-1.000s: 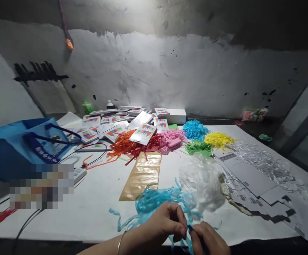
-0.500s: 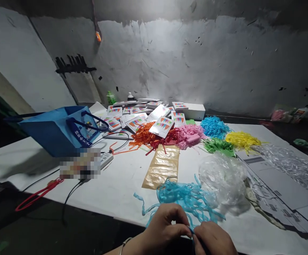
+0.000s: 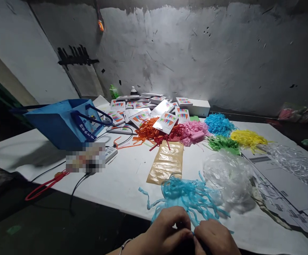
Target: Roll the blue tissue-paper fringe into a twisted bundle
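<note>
At the bottom edge of the frame, your left hand (image 3: 167, 232) and right hand (image 3: 214, 240) are meeting fingertip to fingertip, both pinching a thin blue strip (image 3: 193, 233) that is barely showing between them; the fingers are curling tight, so neither hand is spreading open. That strip is running up into the loose blue shredded paper (image 3: 187, 196) lying just above your hands in the lower middle of the frame, a tangled, curly, light turquoise heap with stray ends trailing off to the lower left. The risk here, as I judge it, is that you are pulling one strand out of a snarl: a sharp tug could be tearing the flimsy strip or dragging the whole heap toward the table edge (image 3: 111, 207), which is sitting close to your hands. The crumpled clear plastic (image 3: 227, 175) is touching the heap on its right and could be getting caught up with it. Just above, the gold foil pouch (image 3: 166, 163) is lying flat. Farther up, in the middle of the frame, piles of orange shreds (image 3: 147, 132), pink shreds (image 3: 193, 129), green shreds (image 3: 223, 143), yellow shreds (image 3: 246, 137) and more blue are spreading in a row, with printed cards (image 3: 166, 122) stacked behind and a blue bag (image 3: 63, 125) standing at centre left.
</note>
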The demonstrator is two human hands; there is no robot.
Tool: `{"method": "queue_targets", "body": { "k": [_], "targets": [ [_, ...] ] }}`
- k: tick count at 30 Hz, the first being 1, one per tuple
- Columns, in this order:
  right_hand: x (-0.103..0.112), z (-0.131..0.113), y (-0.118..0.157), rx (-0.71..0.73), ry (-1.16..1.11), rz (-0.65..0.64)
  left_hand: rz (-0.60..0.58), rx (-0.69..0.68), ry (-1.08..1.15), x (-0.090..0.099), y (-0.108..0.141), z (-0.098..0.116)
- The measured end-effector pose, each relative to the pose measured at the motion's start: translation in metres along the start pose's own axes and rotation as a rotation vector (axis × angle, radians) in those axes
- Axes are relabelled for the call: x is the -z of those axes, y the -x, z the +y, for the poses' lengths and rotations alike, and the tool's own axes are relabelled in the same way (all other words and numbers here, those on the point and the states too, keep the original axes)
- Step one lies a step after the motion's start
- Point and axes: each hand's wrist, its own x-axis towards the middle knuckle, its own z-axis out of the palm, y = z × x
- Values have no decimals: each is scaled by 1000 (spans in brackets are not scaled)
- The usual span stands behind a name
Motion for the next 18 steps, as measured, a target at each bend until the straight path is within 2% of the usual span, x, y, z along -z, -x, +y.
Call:
{"method": "queue_targets", "body": {
  "k": [3, 8, 10, 15, 18],
  "targets": [
    [-1, 1, -1, 26, -11, -25, 2, 26, 10, -1, 1, -3],
    [-5, 0, -1, -30, 77, 4, 36, 177, 93, -2, 3, -11],
    [-9, 0, 1, -41, 87, 6, 54, 182, 90, -2, 4, -12],
    [-14, -1, 2, 52, 45, 33, 84, 193, 102, -2, 5, -15],
    [-13, -1, 2, -5, 17, -4, 66, 174, 72, -2, 6, -16]
  ]
}}
